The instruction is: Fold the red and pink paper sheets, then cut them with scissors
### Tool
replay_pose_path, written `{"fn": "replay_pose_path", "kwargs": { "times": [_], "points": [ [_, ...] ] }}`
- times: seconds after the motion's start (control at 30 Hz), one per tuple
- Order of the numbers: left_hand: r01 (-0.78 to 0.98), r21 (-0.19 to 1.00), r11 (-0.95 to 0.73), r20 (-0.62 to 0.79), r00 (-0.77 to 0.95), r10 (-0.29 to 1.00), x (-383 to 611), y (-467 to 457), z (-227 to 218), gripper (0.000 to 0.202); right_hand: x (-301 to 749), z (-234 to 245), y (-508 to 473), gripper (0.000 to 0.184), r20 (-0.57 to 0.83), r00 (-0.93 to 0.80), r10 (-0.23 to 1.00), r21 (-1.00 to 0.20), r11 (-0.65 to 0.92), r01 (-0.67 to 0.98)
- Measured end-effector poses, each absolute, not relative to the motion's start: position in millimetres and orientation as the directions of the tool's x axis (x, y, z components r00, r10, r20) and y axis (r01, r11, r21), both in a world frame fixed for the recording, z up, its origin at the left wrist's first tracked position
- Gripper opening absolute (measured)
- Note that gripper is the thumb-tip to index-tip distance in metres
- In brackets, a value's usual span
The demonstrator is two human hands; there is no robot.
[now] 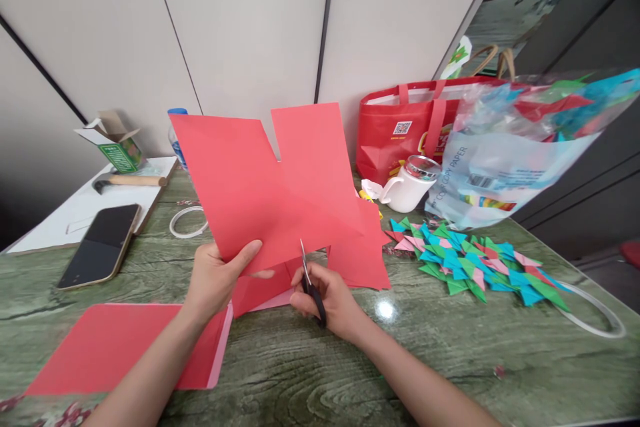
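A large sheet of red paper [260, 187] is held up by my left hand [215, 273], thumb on its face near the lower left corner. A slit runs down from the sheet's top edge. My right hand [325, 300] is closed around the black handles of a pair of scissors [313, 290]. The blades point up at the sheet's lower edge. Below and behind lie more red paper pieces [360, 253], partly hidden by the sheet. A stack of red and pink paper [130, 340] rests flat under my left forearm.
At the right are folded paper pieces [470, 260] and a ring [595, 310]. Behind them stand a white mug [407, 187], a red bag [380, 127] and a plastic bag [500, 173]. On the left lie a phone [103, 243], a hammer [135, 180] and a tape roll [173, 223].
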State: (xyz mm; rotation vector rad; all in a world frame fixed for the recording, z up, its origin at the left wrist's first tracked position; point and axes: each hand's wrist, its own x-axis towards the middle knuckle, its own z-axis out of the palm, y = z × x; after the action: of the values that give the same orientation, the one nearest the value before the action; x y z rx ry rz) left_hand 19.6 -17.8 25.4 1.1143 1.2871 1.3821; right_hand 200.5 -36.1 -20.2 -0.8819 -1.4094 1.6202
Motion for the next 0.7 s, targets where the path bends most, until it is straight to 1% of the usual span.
{"fn": "replay_pose_path", "kwargs": {
  "times": [0.3,0.43,0.53,0.7],
  "points": [
    [-0.048,0.997,-0.057,0.049,-0.161,0.986,18,-18,24,0.024,199,-22,-37,0.034,-0.036,-0.424,0.905,-0.985,-0.103,-0.137],
    [-0.013,0.999,-0.038,0.036,-0.133,0.99,18,-18,24,0.021,199,-17,-37,0.037,-0.019,-0.409,0.912,-0.987,-0.083,-0.139],
    [0.002,1.0,-0.029,0.029,-0.121,0.992,19,-19,24,0.023,200,-12,-37,0.04,-0.017,-0.396,0.918,-0.989,-0.075,-0.131],
    [-0.027,1.0,-0.006,0.004,-0.106,0.994,20,-19,24,0.026,199,-10,-37,0.042,-0.019,-0.39,0.921,-0.988,-0.076,-0.133]
  ]
}}
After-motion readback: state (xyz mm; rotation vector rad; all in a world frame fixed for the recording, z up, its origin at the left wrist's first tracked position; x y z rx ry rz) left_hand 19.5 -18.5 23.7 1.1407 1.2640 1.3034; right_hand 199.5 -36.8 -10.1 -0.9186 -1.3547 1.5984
